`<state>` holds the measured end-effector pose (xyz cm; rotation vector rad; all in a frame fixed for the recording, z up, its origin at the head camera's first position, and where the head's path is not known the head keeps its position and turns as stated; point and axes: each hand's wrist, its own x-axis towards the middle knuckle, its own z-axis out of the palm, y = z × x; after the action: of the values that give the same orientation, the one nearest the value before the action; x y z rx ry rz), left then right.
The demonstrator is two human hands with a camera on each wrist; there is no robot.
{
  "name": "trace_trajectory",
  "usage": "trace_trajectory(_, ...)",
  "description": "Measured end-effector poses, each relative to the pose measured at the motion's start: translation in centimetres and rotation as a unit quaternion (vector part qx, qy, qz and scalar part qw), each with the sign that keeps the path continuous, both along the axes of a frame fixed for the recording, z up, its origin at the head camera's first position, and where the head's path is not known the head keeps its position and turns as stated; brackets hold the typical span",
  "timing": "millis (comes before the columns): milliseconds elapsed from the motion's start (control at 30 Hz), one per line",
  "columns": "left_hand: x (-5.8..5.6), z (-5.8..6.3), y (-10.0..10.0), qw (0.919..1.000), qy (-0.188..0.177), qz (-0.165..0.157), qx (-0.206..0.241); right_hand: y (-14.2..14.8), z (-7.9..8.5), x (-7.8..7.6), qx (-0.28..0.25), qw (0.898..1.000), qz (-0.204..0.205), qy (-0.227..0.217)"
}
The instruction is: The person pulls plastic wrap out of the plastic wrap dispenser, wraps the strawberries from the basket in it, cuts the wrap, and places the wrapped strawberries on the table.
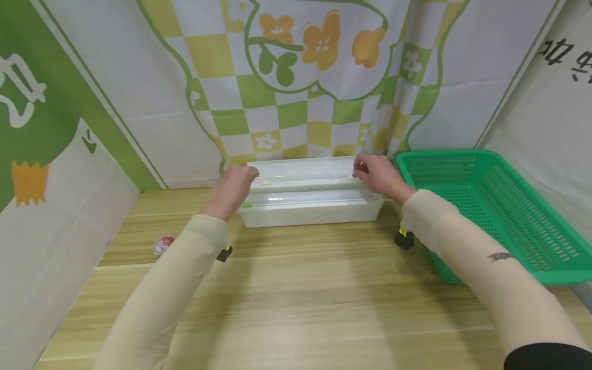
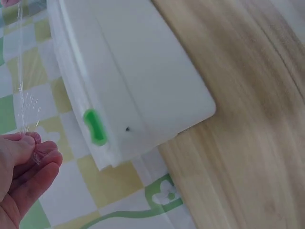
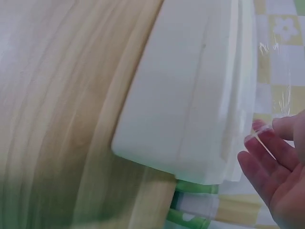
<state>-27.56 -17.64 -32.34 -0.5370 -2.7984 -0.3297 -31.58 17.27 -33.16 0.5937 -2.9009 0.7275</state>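
A long white plastic dispenser box (image 1: 310,208) lies on the wooden table (image 1: 300,298) against the back cloth, its lid raised. My left hand (image 1: 248,178) is at the box's left end and my right hand (image 1: 362,168) at its right end. In the left wrist view my left hand (image 2: 33,145) pinches the edge of a clear film sheet (image 2: 21,95) between thumb and fingers, beside the box (image 2: 138,71) and its green slider (image 2: 94,126). In the right wrist view my right hand (image 3: 267,131) pinches the same film (image 3: 281,95) next to the box (image 3: 190,95).
A green mesh basket (image 1: 485,205) stands at the right, close to the box's end. A small red and white object (image 1: 163,244) lies on the table at the left. Printed cloth walls close in the back and both sides.
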Motion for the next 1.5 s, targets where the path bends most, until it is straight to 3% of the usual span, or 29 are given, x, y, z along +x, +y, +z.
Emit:
trace_trajectory(567,0.0,3.8,-0.8,0.997,0.075,-0.01,0.017,0.0,4.0,-0.1,-0.037,0.999,0.003,0.01)
trace_trajectory(1000,-0.2,7.8,-0.6,0.9967,0.062,0.029,0.042,-0.3,8.1,-0.3,-0.052,0.998,-0.014,0.039)
trace_trajectory(1500,-0.3,12.5,-0.4,0.9913,0.112,0.026,0.064,-0.4,12.4,-0.1,-0.062,0.996,-0.014,0.057)
